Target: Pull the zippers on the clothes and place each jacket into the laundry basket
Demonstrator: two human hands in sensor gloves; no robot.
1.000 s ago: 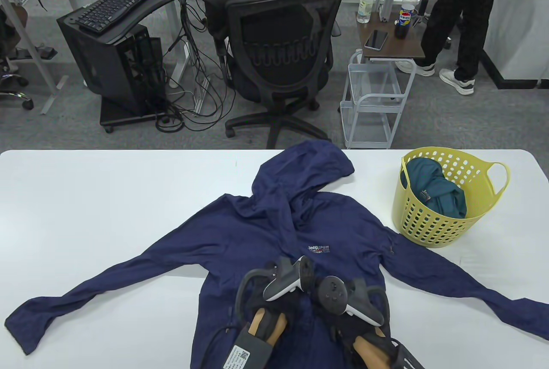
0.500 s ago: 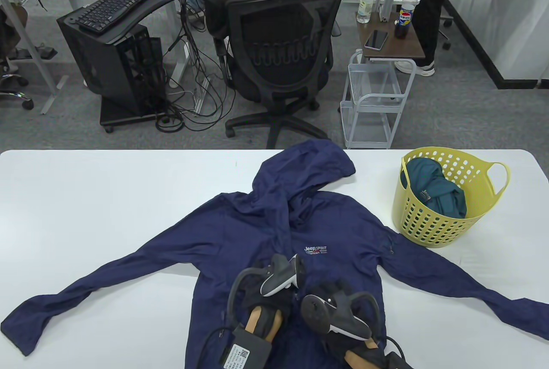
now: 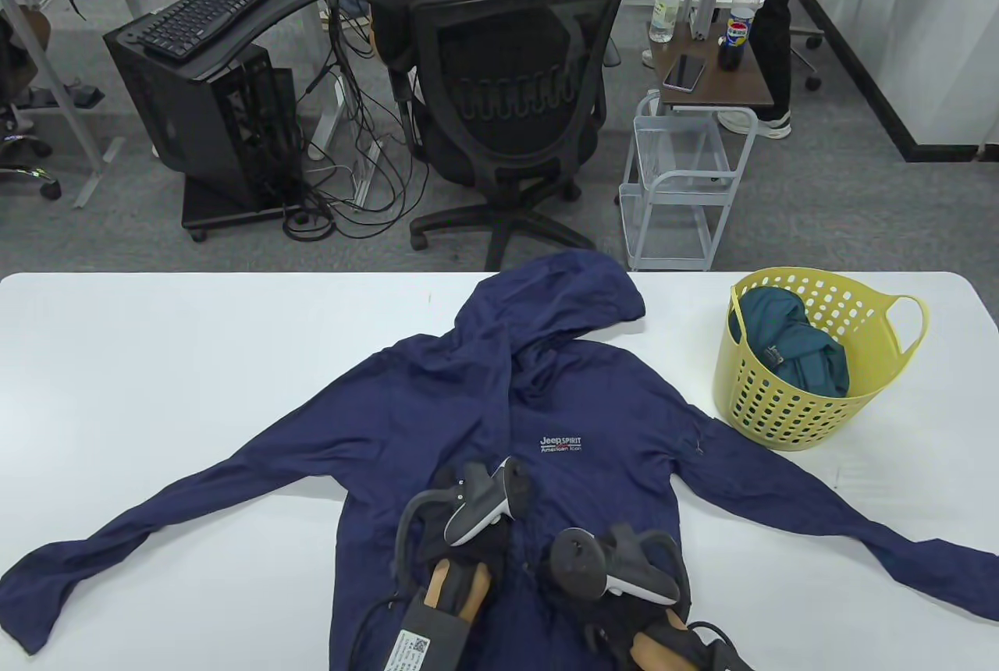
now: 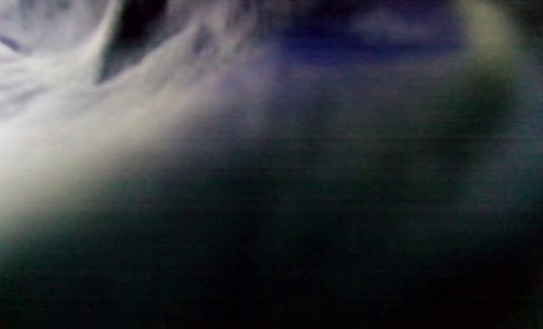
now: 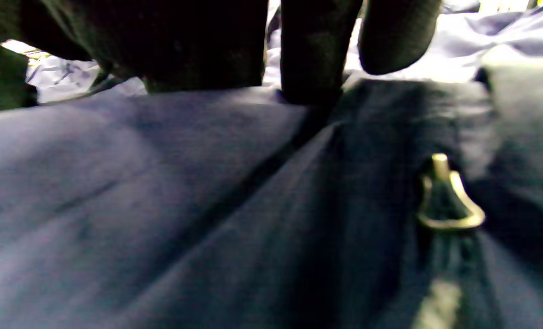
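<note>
A navy hooded jacket (image 3: 499,406) lies face up on the white table (image 3: 156,390), sleeves spread wide and hood toward the far edge. Both gloved hands sit on its lower front, each under its tracker. My left hand (image 3: 468,507) is just left of the zipper line, its fingers hidden, and the left wrist view is only blur. My right hand (image 3: 593,566) is lower and to the right. In the right wrist view one of its fingertips (image 5: 312,87) presses on the fabric beside the front seam, another finger hangs free, and a brass zipper pull (image 5: 449,205) lies nearby.
A yellow laundry basket (image 3: 780,406) stands at the table's right with a teal jacket (image 3: 796,351) inside. Beyond the far edge are an office chair (image 3: 515,94) with a seated person, a wire cart (image 3: 679,179) and a standing person's legs.
Both hands have slid left and toward the near edge. The jacket's body has shifted left with them, and the chest logo now sits further left.
</note>
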